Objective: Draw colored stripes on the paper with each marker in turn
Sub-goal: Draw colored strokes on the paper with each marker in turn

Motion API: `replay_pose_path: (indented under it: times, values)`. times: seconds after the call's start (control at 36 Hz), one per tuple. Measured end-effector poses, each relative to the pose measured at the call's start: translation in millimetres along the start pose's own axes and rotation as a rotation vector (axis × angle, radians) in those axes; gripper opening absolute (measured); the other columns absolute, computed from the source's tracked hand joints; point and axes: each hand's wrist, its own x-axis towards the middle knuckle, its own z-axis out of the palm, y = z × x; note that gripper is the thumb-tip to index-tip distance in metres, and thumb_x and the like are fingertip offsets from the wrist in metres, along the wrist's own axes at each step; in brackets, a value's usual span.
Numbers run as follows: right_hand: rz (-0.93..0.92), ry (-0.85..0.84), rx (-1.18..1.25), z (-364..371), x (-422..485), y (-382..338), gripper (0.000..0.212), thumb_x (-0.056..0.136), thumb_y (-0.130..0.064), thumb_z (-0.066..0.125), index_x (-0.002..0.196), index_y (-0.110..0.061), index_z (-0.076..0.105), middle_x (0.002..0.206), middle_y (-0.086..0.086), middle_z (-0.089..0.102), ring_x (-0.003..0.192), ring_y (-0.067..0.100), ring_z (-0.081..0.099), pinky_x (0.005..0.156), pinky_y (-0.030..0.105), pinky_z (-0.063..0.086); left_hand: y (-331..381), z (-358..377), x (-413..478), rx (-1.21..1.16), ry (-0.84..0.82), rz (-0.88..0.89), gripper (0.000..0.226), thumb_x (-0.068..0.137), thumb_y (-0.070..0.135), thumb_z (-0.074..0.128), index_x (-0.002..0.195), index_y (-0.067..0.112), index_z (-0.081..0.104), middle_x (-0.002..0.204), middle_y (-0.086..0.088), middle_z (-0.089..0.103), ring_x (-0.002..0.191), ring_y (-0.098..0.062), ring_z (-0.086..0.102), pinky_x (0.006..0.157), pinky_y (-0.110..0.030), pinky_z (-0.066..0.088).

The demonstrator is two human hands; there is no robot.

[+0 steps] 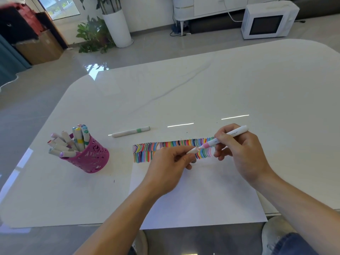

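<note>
A white sheet of paper (198,196) lies on the table in front of me, with two rows of short colored stripes (173,146) along its far edge. My right hand (239,151) grips a white marker with a pink band (230,135) above the stripes, its tip pointing left. My left hand (169,166) pinches the marker's white cap (192,150), which sits right at the tip; whether cap and tip touch is unclear. A pink perforated cup (92,157) on the left holds several capped markers (71,142).
A white marker with a green band (131,132) lies on the glossy white table (239,85) beyond the paper. The paper's near edge overhangs the table's front edge. On the floor beyond stand a potted plant (95,34) and a white microwave (268,21).
</note>
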Motion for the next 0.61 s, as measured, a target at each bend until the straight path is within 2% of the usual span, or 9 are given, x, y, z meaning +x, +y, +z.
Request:
replay_pose_path:
  times: [0.11,0.22,0.39,0.53,0.61]
  values:
    - [0.006,-0.007,0.011,0.0,0.6,-0.4,0.017,0.101,-0.003,0.056,0.088,0.007,0.058,0.057,0.002,0.068,0.054,0.019,0.058,0.05,0.025,0.049,-2.2,0.2,-1.0,0.023,-0.012,-0.002,0.014,0.097,0.023,0.064,0.103,0.026,0.077,0.081,0.012,0.074,0.071,-0.003,0.069,0.073,-0.016,0.052]
    - [0.005,-0.018,0.004,0.8,-1.1,0.7,0.016,0.101,-0.002,0.055,0.088,0.007,0.058,0.056,0.002,0.067,0.054,0.017,0.058,0.05,0.025,0.048,-3.0,1.4,-0.9,0.046,-0.016,-0.001,0.014,0.097,0.025,0.064,0.101,0.025,0.077,0.079,0.013,0.072,0.069,-0.002,0.067,0.073,-0.018,0.053]
    - [0.039,-0.032,-0.015,-1.2,0.6,0.3,0.02,0.101,-0.005,0.056,0.081,-0.001,0.059,0.057,0.006,0.065,0.054,0.019,0.058,0.051,0.027,0.047,-4.4,1.5,-0.2,0.05,-0.021,-0.005,0.014,0.098,0.027,0.063,0.1,0.025,0.077,0.077,0.014,0.071,0.068,-0.002,0.066,0.07,-0.015,0.052]
    - [0.022,-0.008,0.006,-0.8,0.1,0.1,0.018,0.101,-0.004,0.054,0.084,0.003,0.057,0.058,0.005,0.069,0.052,0.018,0.057,0.049,0.025,0.046,-5.9,1.0,0.2,0.055,-0.013,-0.026,0.014,0.097,0.028,0.063,0.099,0.027,0.076,0.075,0.016,0.07,0.067,-0.001,0.064,0.067,-0.012,0.048]
    - [0.018,-0.005,0.011,-1.2,0.2,0.7,0.018,0.102,-0.004,0.054,0.086,0.004,0.057,0.06,0.005,0.07,0.053,0.019,0.057,0.048,0.025,0.046,-5.5,0.9,-0.8,0.063,-0.011,-0.021,0.013,0.097,0.028,0.063,0.094,0.028,0.076,0.076,0.013,0.071,0.067,-0.004,0.064,0.067,-0.015,0.051]
